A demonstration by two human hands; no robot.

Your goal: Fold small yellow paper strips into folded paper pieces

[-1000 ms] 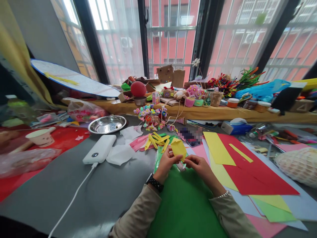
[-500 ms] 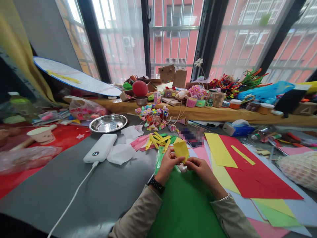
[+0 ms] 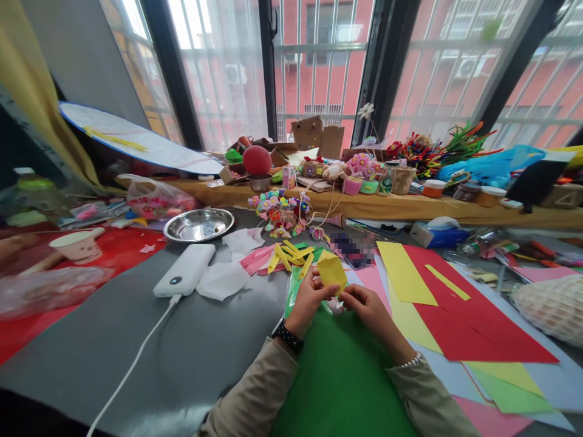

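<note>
A small folded piece of yellow paper (image 3: 332, 272) is held up between my two hands. My left hand (image 3: 311, 301) pinches its left and lower edge, thumb in front. At its lower right corner, the fingertips of my right hand (image 3: 368, 306) are closed on the paper. Below both hands lies a green mat (image 3: 341, 376). Just beyond my left hand, folded yellow paper strips (image 3: 294, 258) are heaped over pink paper (image 3: 258, 261) and green pieces. A small whitish scrap shows under the yellow paper, too unclear to name.
On the left are a white power bank (image 3: 184, 271) with a cable, a metal plate (image 3: 199, 225) and a paper cup (image 3: 78, 247). To the right, red paper (image 3: 483, 321) and yellow paper (image 3: 405, 273) overlap. Crafts line the windowsill (image 3: 218, 195). A hand (image 3: 13, 246) shows at the far left.
Both hands keep their hold on the yellow paper, almost unmoved. The view has shifted very slightly. At the far left edge, the other person's hand has moved a little.
</note>
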